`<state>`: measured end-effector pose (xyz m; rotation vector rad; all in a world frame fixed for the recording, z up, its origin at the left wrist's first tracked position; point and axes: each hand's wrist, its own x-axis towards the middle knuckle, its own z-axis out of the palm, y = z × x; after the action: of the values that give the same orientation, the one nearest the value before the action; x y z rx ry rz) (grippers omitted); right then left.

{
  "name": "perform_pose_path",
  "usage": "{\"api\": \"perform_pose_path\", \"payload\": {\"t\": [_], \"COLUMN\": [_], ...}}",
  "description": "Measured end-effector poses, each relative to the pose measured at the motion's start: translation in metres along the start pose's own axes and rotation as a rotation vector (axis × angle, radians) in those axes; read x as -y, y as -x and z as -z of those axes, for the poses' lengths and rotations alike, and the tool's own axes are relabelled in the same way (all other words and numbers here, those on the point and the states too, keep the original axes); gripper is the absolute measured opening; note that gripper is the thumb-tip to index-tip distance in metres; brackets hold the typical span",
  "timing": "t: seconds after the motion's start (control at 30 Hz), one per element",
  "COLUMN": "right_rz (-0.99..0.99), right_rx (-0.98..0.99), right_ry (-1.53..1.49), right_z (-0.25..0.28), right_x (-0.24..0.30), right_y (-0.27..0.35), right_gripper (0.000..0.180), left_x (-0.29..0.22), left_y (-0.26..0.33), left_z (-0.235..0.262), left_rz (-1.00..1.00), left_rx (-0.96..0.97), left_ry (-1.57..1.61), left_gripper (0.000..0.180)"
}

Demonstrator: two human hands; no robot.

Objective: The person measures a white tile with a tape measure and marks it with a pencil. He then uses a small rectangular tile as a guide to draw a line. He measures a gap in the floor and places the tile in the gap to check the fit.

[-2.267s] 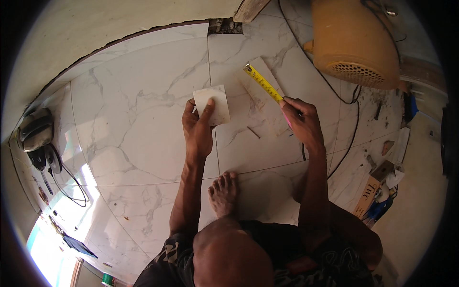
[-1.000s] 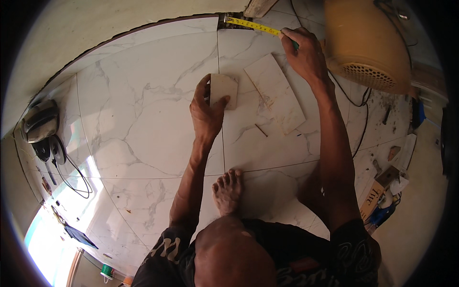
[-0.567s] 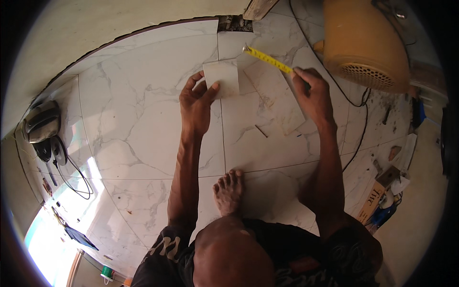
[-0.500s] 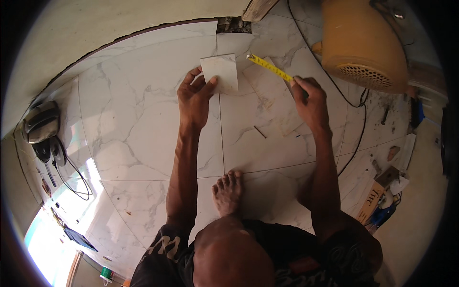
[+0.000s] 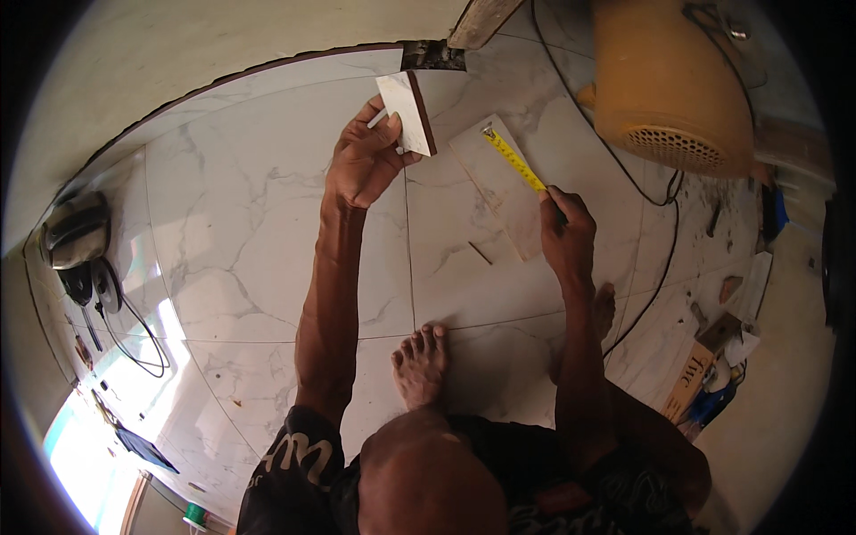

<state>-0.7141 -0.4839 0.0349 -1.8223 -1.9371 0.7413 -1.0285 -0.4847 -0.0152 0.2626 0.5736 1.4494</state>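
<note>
My left hand (image 5: 367,160) grips a small cut piece of white marbled tile (image 5: 406,114), tilted so that its reddish-brown edge shows. The piece is held up near the gap (image 5: 434,55) at the foot of the wall. In my right hand (image 5: 568,234) is a tape measure, its yellow blade (image 5: 513,159) drawn out a short way toward the far side. The case is mostly hidden by my fingers. Under the blade lies a larger loose piece of tile (image 5: 481,169) on the tiled floor.
A large orange-yellow rounded machine (image 5: 673,89) with a perforated vent stands far right, its black cable (image 5: 664,285) crossing the floor. A dark power tool (image 5: 78,230) lies at the left. At the right are a cardboard box (image 5: 687,379) and scraps. A thin stick (image 5: 480,253) lies mid-floor.
My left hand has turned the tile piece, bringing its brown edge into view, and raised it slightly toward the wall. My right hand with the tape measure has moved down and slightly left.
</note>
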Motion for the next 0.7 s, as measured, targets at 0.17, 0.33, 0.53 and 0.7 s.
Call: {"api": "perform_pose_path", "payload": {"t": [0.17,0.33,0.53,0.7], "right_rz": [0.007,-0.169,0.033,0.199], "right_rx": [-0.006,0.067,-0.002,-0.029], "right_ry": [0.057,0.077,0.250,0.436], "right_z": [0.001,0.001,-0.015,-0.030], "right_x": [0.001,0.019,0.020,-0.001], "right_y": [0.002,0.010,0.021,0.027], "right_gripper": [0.038,0.076,0.079,0.072], "left_x": [0.009,0.005,0.012,0.012], "left_y": [0.002,0.011,0.015,0.018], "left_z": [0.002,-0.029,-0.022,-0.030], "left_rz": [0.006,-0.031,-0.179,-0.164], "left_rx": [-0.010,-0.197,-0.129,-0.209], "left_ry": [0.002,-0.104,-0.220,-0.318], "left_gripper": [0.040,0.045,0.035,0.031]}}
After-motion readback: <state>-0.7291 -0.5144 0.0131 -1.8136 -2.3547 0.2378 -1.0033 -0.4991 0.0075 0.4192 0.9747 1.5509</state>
